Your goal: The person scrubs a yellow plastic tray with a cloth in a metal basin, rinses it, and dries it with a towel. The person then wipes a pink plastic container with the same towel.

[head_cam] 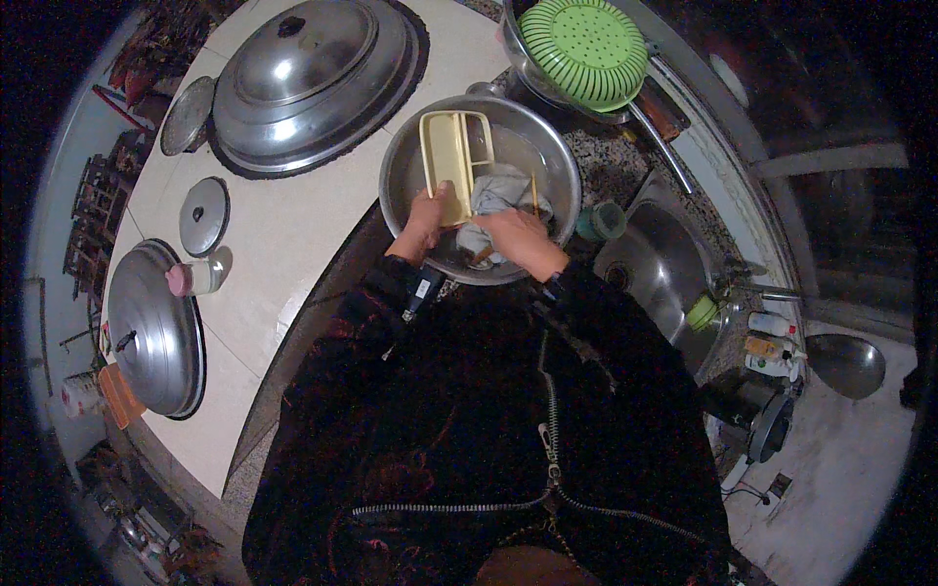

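A round metal basin [390, 165] holding water lies before me. My left hand [431, 218] grips the lower left end of a pale yellow divided plastic tray [445, 146], tilted over the basin, its thumb on the inner face. At the tray's lower right corner is my right hand [522, 238], its fingertips by the edge and against a wet grey cloth [502, 192]. Whether these fingers pinch the cloth or the tray is hard to tell. A thin yellowish stick, perhaps a chopstick [535, 192], stands out of the basin beside the cloth.
A green plastic colander [586, 44] sits in a metal bowl beyond the basin. Right of it are a green jar [602, 220] and a steel sink [652, 249]. Large metal lids [308, 80] and a pink-topped jar [198, 278] stand on the tiled counter at left.
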Tool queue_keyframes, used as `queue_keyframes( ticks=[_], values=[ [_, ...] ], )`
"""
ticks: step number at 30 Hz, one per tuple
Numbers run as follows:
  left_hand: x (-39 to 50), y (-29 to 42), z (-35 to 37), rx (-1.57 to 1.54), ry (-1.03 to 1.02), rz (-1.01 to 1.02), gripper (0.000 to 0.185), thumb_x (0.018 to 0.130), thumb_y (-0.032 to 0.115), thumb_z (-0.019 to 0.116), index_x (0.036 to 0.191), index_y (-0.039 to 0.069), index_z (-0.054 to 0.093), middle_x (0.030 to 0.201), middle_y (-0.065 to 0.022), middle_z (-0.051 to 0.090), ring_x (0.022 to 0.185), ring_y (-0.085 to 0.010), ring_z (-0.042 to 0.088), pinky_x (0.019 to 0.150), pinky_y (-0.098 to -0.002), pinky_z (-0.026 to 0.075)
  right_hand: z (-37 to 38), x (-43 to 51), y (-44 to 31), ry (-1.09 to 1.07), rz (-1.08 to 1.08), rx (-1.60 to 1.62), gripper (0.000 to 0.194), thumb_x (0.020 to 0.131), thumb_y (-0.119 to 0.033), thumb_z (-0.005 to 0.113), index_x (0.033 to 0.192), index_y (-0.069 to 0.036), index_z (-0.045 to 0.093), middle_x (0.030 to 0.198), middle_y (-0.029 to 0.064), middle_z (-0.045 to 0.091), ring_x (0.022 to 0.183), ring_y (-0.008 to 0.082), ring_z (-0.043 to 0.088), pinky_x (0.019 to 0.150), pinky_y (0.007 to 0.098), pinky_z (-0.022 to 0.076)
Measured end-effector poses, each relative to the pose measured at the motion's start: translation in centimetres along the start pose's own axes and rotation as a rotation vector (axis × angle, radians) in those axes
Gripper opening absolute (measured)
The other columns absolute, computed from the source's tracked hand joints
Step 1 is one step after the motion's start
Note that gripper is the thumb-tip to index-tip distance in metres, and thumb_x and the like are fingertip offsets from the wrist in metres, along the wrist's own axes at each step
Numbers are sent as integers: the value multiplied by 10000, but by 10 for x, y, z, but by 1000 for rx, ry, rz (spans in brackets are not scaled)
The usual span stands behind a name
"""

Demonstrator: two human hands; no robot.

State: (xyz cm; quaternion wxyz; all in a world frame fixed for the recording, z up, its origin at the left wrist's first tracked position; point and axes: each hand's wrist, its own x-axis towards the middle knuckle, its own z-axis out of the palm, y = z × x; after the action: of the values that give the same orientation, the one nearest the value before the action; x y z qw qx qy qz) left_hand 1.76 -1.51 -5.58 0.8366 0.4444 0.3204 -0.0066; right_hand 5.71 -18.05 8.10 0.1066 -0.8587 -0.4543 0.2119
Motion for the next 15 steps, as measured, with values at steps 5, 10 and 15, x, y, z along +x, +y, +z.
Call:
queue_keyframes(
  ticks=[5,10,15],
  values=[
    [3,-7,-2,298,99,232,376,875,336,517,1006,-13,560,890,-108,603,777,-193,574,688,-332,468,20,20,-1,72,-1,-218,163,717,-114,549,818,-22,637,740,176,607,718,336,611,604,416,483],
    [-15,6,4,507,44,280,351,876,325,522,991,-2,577,834,-67,607,715,-149,540,645,-306,455,24,40,-6,55,27,-300,149,708,-109,539,739,3,632,690,195,596,704,344,611,597,396,492],
    [-26,15,12,275,50,181,334,876,314,525,973,-1,578,809,-71,603,694,-143,547,613,-303,459,4,40,5,-44,13,57,158,725,-97,523,793,-28,648,764,193,619,741,364,613,643,434,496]
  ],
)
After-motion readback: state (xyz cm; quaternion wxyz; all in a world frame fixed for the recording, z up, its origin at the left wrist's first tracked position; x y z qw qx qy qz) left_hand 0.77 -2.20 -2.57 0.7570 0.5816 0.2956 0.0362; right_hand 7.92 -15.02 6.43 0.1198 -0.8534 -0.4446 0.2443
